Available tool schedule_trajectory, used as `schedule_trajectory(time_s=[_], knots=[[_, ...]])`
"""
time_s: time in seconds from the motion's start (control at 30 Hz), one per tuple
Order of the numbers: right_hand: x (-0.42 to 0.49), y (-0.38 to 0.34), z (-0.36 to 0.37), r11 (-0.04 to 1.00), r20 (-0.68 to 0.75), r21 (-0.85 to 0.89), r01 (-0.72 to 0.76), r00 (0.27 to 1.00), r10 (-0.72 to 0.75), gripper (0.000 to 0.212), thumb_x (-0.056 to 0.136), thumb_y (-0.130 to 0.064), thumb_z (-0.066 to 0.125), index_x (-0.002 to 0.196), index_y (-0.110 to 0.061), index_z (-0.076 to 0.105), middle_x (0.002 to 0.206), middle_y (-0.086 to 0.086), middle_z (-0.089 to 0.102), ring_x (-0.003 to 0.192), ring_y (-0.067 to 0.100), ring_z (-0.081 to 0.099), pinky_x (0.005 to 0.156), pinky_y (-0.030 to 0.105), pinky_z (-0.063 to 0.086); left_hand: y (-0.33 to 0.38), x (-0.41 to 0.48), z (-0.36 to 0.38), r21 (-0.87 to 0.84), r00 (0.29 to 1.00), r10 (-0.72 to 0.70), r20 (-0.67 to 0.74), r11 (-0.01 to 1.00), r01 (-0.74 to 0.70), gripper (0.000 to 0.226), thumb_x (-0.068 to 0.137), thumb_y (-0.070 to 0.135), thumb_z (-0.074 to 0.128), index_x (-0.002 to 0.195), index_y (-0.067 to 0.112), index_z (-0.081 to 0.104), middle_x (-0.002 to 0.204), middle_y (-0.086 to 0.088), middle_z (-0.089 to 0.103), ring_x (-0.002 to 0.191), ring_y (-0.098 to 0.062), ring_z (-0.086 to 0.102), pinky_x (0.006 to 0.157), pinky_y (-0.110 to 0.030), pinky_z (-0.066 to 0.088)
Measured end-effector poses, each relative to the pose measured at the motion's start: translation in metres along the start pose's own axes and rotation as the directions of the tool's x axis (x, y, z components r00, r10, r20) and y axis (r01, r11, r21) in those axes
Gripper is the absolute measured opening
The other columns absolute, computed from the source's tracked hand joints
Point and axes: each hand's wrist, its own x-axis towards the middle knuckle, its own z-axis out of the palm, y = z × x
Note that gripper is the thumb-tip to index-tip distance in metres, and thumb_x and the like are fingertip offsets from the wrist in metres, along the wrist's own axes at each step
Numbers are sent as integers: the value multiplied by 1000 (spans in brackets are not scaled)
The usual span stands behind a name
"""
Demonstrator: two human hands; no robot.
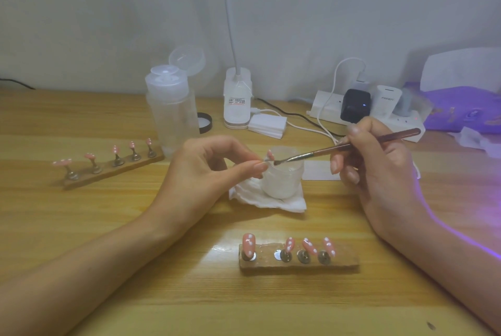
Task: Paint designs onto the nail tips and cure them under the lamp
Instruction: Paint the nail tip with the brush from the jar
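While left hand [214,165] pinches a nail tip [270,156], right [379,156] grips brush [349,146] — bristles touching it.

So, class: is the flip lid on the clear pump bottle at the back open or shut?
Open. The pump bottle stands upright, and its round flip lid is swung up and back on its hinge, leaving the white top plate uncovered.
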Motion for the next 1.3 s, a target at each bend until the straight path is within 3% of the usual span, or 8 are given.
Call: schedule_trajectory(time_s=[0.13,0.3,0.4,0.57,0.67,0.77,0.9,1.3], knots=[[-1,-2,1,999,43,19,31,999,-32,25,96,-33,55,74,-21,50,62,7,67,45,13,44,44,21,30,-1,0,0,8,1000,-2,6,1000,2,24,68,45,78,74,22,76,79,4,75,49,-4,45,48,-13,39],[0,0,0,1000,-11,-13,-11,1000,11,31,101,-21,52,70,-21,50,54,5,60,44,14,38,43,21,28,-1,0,0,12,1000,4,9,1000,-5,22,67,44,77,74,23,76,79,3,75,49,-4,45,47,-14,39],[-1,-2,0,999,-2,47,6,1000,-6,28,100,-28,53,72,-22,50,59,5,65,44,11,43,44,19,32,-1,0,0,22,1000,9,5,1000,-9,22,68,44,78,75,22,76,79,3,75,49,-5,45,48,-15,40],[-1,-2,2,999,5,-43,13,1000,-12,27,98,-26,53,73,-18,47,55,6,62,44,14,39,48,33,20,-1,-1,0,24,1000,17,1,1000,-17,24,67,46,76,74,23,75,78,4,74,48,-4,43,45,-13,36],[-3,-3,1,1000,-29,-17,11,1000,-11,32,103,-21,50,70,-22,48,54,4,62,45,13,42,45,25,26,-1,0,0,40,1000,19,2,999,-19,21,68,45,77,74,24,75,79,4,74,48,-4,44,46,-13,37],[-4,-5,4,999,32,17,51,998,-51,31,99,-29,52,68,-28,52,60,7,66,44,12,47,42,19,32,-2,0,0,60,1000,24,-5,998,-24,23,68,45,77,74,23,75,79,3,74,50,-7,47,48,-19,42],[-4,-4,4,998,27,-56,33,999,-31,26,95,-31,53,71,-21,48,55,7,62,42,12,43,41,18,31,-2,0,0,73,1000,25,-17,997,-24,22,68,44,77,74,23,75,79,4,74,51,-10,48,51,-23,43],[-4,-5,2,998,4,-37,47,999,-47,26,95,-30,53,70,-23,51,54,5,61,46,15,44,43,23,29,-2,0,1,103,999,41,-20,994,-38,21,69,42,77,74,22,74,79,8,74,49,-6,49,53,-20,44]])
